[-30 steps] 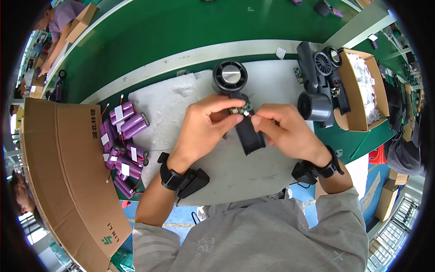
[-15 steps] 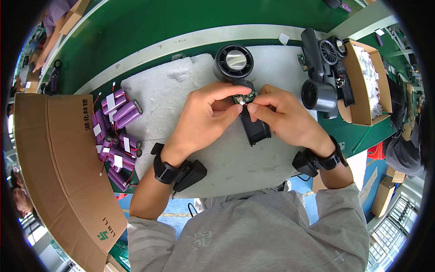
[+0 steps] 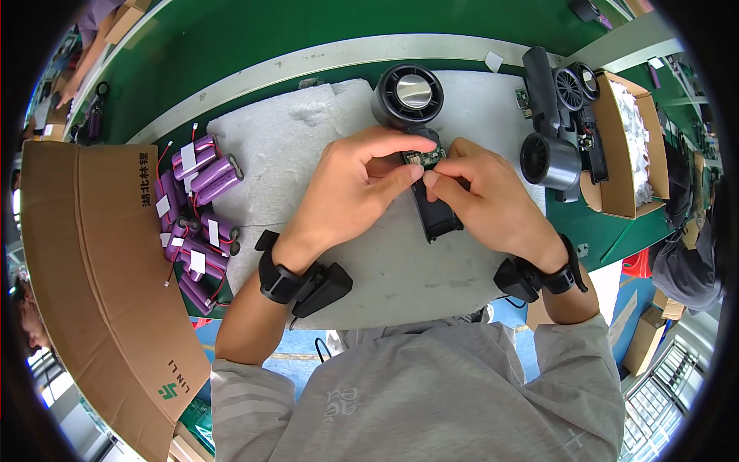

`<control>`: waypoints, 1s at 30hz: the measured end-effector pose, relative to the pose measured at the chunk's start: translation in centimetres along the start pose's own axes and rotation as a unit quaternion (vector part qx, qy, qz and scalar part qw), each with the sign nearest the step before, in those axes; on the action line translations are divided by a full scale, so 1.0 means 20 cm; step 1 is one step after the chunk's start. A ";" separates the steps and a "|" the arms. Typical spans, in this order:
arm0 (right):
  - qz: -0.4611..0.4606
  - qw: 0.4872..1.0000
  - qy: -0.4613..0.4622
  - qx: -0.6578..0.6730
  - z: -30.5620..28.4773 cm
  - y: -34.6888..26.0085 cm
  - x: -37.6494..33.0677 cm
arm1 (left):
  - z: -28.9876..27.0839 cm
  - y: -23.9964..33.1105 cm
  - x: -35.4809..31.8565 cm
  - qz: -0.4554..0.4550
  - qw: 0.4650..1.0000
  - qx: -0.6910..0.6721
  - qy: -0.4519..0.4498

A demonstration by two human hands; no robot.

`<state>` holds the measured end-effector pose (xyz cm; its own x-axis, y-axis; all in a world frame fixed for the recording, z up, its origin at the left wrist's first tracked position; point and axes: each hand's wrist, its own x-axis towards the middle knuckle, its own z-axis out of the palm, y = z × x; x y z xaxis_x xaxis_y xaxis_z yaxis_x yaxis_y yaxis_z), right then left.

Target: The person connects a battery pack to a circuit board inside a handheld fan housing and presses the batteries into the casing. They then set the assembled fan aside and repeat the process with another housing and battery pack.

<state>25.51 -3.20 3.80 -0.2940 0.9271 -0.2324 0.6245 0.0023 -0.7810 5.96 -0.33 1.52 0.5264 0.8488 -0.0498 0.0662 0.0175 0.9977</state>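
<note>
Pinching the small green circuit board (image 3: 424, 159) between both hands' fingers (image 3: 408, 171), left hand (image 3: 350, 192) and right hand (image 3: 481, 202) have brought it onto the black fan handle (image 3: 433, 206) (now just below fingertips).

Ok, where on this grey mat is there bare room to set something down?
Bare patches on the grey mat: the top-left part between the purple batteries and the left hand, and the strip below both hands. Crowded around the black fan and the finished fans.
</note>
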 end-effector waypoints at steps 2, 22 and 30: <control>-0.021 1.000 0.016 -0.013 0.01 0.01 0.00 | 0.00 0.00 0.00 0.003 1.000 -0.001 0.003; -0.056 0.997 0.045 -0.013 0.06 0.00 0.00 | -0.01 0.00 -0.03 -0.016 1.000 -0.009 0.021; -0.061 0.996 0.046 -0.050 0.06 -0.02 -0.01 | -0.01 -0.02 -0.02 -0.003 1.000 -0.017 0.020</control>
<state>24.51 -3.89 3.44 -0.3077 0.9480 -0.0818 0.6579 0.1499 -0.7380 5.53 -0.60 1.19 0.4913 0.8692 -0.0550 0.0407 0.0401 0.9984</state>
